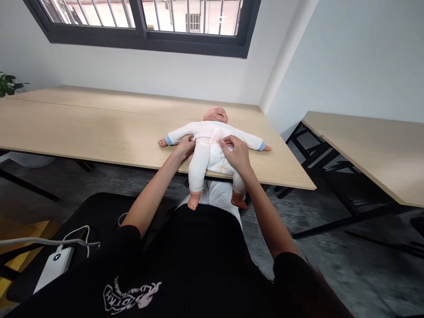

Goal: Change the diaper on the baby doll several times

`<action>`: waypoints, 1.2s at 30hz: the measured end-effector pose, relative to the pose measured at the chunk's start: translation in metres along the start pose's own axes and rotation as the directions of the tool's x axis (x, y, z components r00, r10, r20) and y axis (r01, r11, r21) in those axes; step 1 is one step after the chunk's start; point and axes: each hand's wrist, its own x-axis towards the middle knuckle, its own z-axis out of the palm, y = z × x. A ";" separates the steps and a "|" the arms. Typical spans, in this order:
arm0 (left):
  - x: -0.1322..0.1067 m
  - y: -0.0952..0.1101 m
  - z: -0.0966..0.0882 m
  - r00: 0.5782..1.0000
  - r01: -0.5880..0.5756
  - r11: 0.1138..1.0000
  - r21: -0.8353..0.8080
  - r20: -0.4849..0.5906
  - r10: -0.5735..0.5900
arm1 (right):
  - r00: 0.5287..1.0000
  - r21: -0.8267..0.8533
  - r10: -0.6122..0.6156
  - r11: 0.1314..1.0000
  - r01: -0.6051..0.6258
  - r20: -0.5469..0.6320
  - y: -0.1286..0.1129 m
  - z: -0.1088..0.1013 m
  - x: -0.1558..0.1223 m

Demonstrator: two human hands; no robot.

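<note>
A baby doll point(202, 130) lies face up on the table, its arms spread wide. It wears a white top with blue cuffs and has white cloth legs, and both feet hang past the front edge. A white diaper point(219, 160) covers its hips, with a pinkish patch above it at the belly. At the doll's side on the left, my left hand point(186, 146) is closed by the waist; what its fingertips hold is hidden. My right hand point(236, 152) pinches at the diaper's upper edge, on the right of the waist.
The light wooden table point(99, 132) runs below a dark-framed window point(145, 37). A second table point(367, 145) stands to the right, across a gap. Beside me on the left, a white power bank point(54, 267) with cables lies on a black chair point(96, 216).
</note>
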 end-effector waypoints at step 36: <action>-0.052 0.062 -0.035 0.983 -0.130 0.992 0.007 -0.133 0.129 | 0.979 -0.081 -0.143 0.984 0.156 0.144 -0.001 -0.004 0.009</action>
